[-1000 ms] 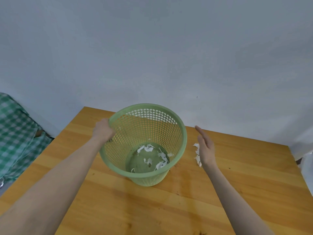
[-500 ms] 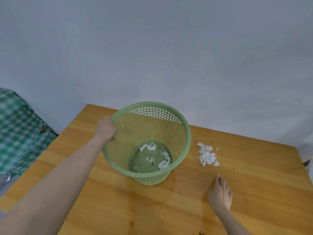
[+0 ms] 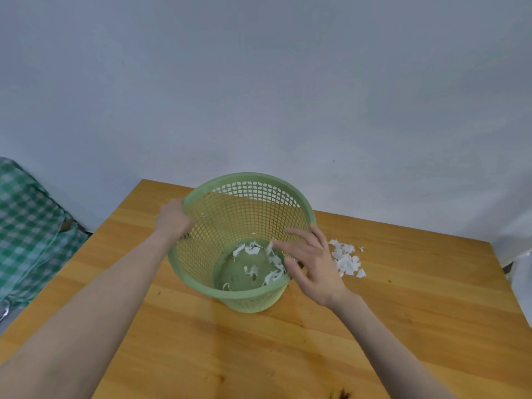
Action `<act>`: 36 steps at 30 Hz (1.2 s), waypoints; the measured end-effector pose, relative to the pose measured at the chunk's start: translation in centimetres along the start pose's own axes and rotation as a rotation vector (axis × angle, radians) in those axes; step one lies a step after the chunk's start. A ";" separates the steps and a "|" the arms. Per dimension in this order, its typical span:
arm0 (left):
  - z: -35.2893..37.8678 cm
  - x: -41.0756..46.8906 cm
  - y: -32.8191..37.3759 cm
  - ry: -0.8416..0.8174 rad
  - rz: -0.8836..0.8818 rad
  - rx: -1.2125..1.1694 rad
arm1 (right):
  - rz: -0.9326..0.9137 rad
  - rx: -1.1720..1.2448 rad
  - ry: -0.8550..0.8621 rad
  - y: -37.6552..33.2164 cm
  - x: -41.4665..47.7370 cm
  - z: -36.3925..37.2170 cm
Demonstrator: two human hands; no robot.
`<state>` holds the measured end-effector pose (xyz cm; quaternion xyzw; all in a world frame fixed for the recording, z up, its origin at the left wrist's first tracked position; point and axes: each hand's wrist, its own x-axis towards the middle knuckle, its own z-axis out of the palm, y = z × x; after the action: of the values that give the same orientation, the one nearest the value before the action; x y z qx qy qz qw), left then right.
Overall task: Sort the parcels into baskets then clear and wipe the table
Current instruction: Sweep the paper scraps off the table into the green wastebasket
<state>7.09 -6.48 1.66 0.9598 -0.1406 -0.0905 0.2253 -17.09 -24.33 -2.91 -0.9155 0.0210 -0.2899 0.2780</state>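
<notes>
Left grip [image 3: 172, 218] clasps basket [image 3: 247, 177] rim, mid-frame; right grip [image 3: 312, 264] spread open over right rim; scraps [image 3: 347, 259] on counter [image 3: 403, 312]

Soft, even light on my feed, medium bright, no hard shadows. I can't pin the source; shadows sit close under things. The wall [image 3: 259, 82] is flat grey-blue, dimmer toward the top corners. The table [image 3: 403, 326] is well lit, with a faint pale sheen on the near boards and no real glare. The basket [image 3: 253, 305] drops a weak, diffuse shadow at its base, toward me. The right hand [image 3: 313, 266] is slightly motion-smeared at the fingertips [image 3: 299, 234]. The paper scraps [image 3: 347, 259] beside it look fairly crisp. Wide-angle stretch is obvious: table edges splay and forearms balloon at the bottom corners. The checked cloth [image 3: 26, 226] at the left edge is soft and smeared, as is the pale object [image 3: 522, 286] at the right edge.
</notes>
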 end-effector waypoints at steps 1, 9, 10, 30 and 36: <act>0.0 0.0 0.0 -0.003 0.001 -0.001 | -0.006 -0.030 -0.021 0.2 -0.1 0.2; 0.0 0.0 0.2 -0.011 -0.004 -0.001 | 0.649 0.203 0.173 5.3 -5.0 2.2; 0.1 0.0 0.2 -0.011 0.000 -0.001 | 0.799 0.101 0.073 7.1 -6.3 2.6; 0.3 0.4 -0.4 -0.016 -0.008 -0.026 | 0.991 -0.246 -0.446 12.4 -8.8 3.7; 0.1 0.2 -0.1 -0.018 -0.013 -0.040 | 0.888 -0.027 0.036 10.8 -7.1 0.3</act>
<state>7.29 -6.45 1.51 0.9551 -0.1348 -0.1035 0.2426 -21.46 -31.94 -12.43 -0.8161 0.4209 -0.1578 0.3632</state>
